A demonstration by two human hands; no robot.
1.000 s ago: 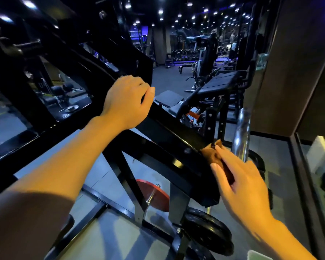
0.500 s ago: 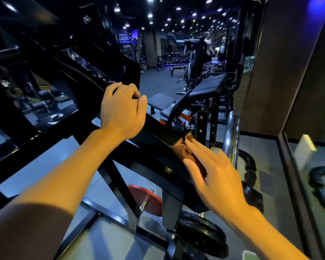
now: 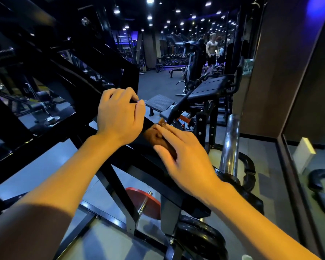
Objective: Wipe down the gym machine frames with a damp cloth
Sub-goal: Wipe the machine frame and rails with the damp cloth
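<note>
A black sloping frame beam (image 3: 158, 177) of the gym machine runs from upper left to lower right. My left hand (image 3: 118, 119) grips the beam's upper part, fingers curled over its top edge. Just below it, my right hand (image 3: 184, 158) presses a brown cloth (image 3: 154, 136) flat onto the beam with straight fingers. Most of the cloth is hidden under my palm.
A red weight plate (image 3: 144, 201) and black plates (image 3: 201, 239) hang low on the machine. A chrome sleeve (image 3: 229, 143) stands upright to the right. A padded bench (image 3: 208, 87) sits behind. A mirrored wall (image 3: 308, 147) is on the right. A person (image 3: 212, 51) stands far back.
My right hand has slid the cloth up the beam toward my left hand, and the two hands are now almost touching. My left hand kept its grip.
</note>
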